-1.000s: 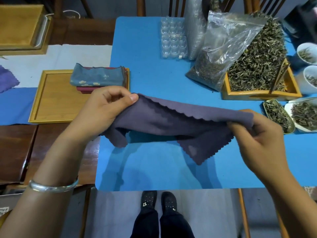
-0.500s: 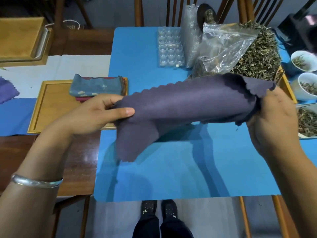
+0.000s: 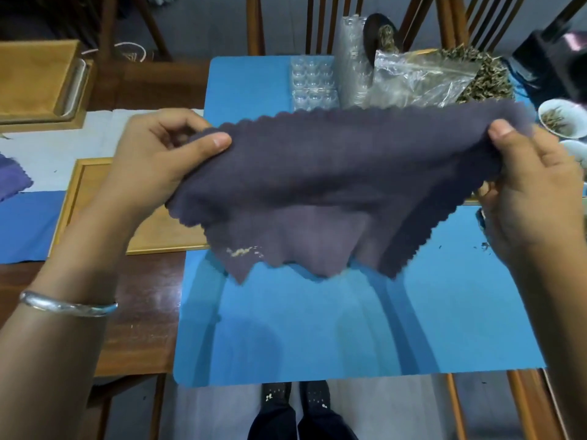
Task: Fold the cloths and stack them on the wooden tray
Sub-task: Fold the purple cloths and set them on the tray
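Observation:
A dark purple cloth (image 3: pixel 333 173) with a scalloped edge hangs spread in the air above the blue mat (image 3: pixel 317 328). My left hand (image 3: pixel 158 154) pinches its upper left corner and my right hand (image 3: pixel 533 192) pinches its upper right corner. The lower edge droops in folds, with a pale smear near the bottom left. The wooden tray (image 3: pixel 85 179) lies left of the mat, mostly hidden behind my left hand and the cloth; the folded cloths on it are out of sight.
Another purple cloth (image 3: pixel 12 179) lies at the far left edge. Behind the held cloth stand clear plastic trays (image 3: pixel 313 81), a plastic bag of dried leaves (image 3: pixel 419 81) and white bowls (image 3: pixel 562 122). A second wooden tray (image 3: pixel 35 81) sits at the back left. Chairs line the far side.
Both hands raised the cloth and pulled it open; it went from a bunched, twisted strip to a spread sheet held by its top corners. The view has shifted closer.

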Motion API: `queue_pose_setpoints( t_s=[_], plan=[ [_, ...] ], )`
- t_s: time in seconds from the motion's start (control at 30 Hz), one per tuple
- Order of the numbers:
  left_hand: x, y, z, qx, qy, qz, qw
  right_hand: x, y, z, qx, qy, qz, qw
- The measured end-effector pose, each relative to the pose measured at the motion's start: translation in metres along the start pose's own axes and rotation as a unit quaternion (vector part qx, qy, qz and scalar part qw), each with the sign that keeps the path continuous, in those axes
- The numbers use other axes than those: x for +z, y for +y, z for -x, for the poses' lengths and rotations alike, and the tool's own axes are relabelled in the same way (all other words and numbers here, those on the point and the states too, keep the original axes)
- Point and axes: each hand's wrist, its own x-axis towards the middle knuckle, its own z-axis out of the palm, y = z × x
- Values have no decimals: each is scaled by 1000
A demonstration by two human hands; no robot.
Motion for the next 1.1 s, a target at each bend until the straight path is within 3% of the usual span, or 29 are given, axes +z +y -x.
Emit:
queue_pose_setpoints(
  t_s=[0.13,0.3,0.37,0.5,0.63,0.73,0.87,1.1],
  plan=[
    [-14,21,-6,55,-2,7,998,-14,0,-13,-15,24,-57,998],
    [-12,20,14,64,-29,46,996,-39,15,0,34,30,-52,998],
    [2,3,37,17,-40,58,997,-43,26,21,31,2,-60,998],
    [32,-41,93,-164,-91,108,976,-61,72,77,83,-14,0,996],
    [50,-66,138,-245,-155,106,951,-84,112,128,168,-6,124,978],
    [57,-73,157,-288,-194,103,932,-90,127,151,210,4,148,966],
    [59,-76,155,-313,-217,92,920,-81,127,153,227,-17,158,961],
    [54,-96,119,-244,-148,-49,957,-57,123,109,168,18,198,966]
  ],
)
